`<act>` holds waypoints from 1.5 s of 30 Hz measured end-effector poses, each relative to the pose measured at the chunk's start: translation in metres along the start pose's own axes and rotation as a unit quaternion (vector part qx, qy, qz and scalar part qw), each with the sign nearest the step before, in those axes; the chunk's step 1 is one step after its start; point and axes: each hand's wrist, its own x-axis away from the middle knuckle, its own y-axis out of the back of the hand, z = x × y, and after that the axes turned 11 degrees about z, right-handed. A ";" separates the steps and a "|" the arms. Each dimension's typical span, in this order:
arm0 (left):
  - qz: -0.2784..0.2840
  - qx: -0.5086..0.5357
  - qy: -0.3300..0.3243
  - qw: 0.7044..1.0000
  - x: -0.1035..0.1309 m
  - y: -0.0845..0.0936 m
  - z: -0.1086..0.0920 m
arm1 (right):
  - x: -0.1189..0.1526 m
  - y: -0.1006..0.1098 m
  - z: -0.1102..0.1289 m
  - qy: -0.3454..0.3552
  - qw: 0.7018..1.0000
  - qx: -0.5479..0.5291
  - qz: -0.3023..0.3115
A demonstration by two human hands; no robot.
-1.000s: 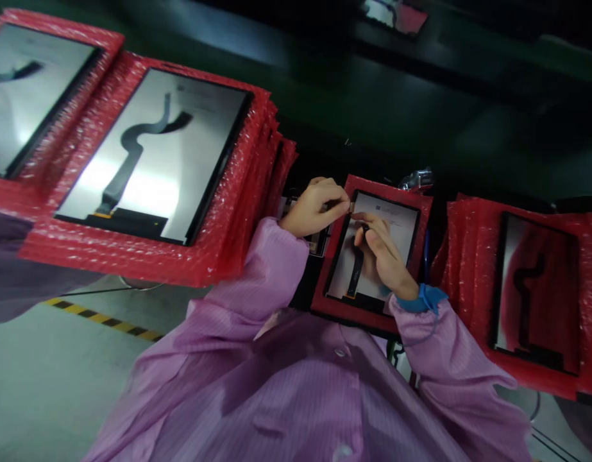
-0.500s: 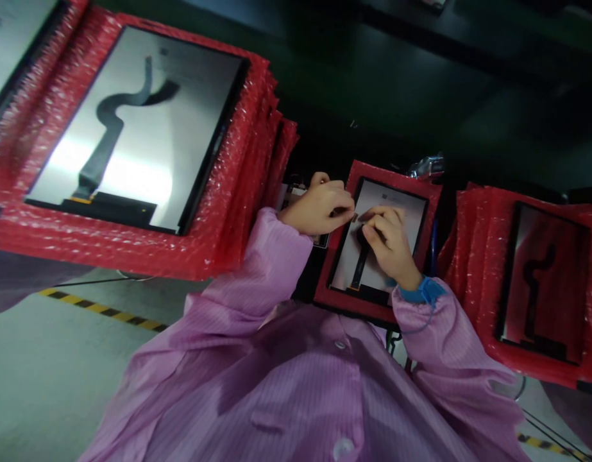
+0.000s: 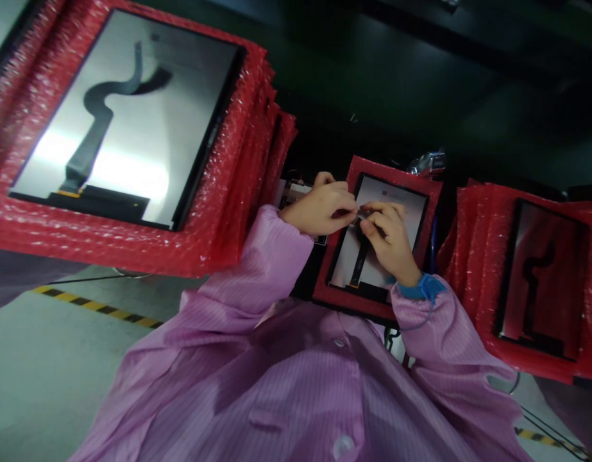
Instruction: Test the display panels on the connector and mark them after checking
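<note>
A display panel (image 3: 406, 221) lies back side up on a red foam sheet (image 3: 331, 276) in front of me. Its black ribbon cable (image 3: 360, 260) runs up from the lower edge, and its upper end is at my fingertips. My left hand (image 3: 324, 205) comes in over the panel's left edge, fingers curled and closed in a pinch. What is between them is too small to tell. Across from it, my right hand (image 3: 390, 240) pinches a small pale strip (image 3: 363, 215) between thumb and fingers by the cable's end. A blue wrist strap (image 3: 422, 288) circles my right wrist.
On the left rises a stack of red bubble-wrap sheets (image 3: 247, 160) topped by another display panel (image 3: 175, 122). Red bubble bags (image 3: 478, 256) stand on the right, a panel (image 3: 543, 282) showing in one. A blue pen-like object (image 3: 433, 245) and a shiny clear packet (image 3: 428, 163) lie near the foam.
My fingertips have come closer together above the cable's end, and a small pale strip now shows in my right hand. The view has shifted slightly.
</note>
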 end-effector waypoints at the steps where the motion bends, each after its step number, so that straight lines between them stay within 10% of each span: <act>1: 0.003 -0.003 0.003 1.000 0.000 0.000 0.000 | 0.000 0.000 0.000 -0.003 1.000 0.001 0.000; 45: 0.035 -0.046 0.011 0.998 0.001 0.003 -0.005 | 0.000 -0.003 -0.004 0.019 1.000 -0.011 -0.020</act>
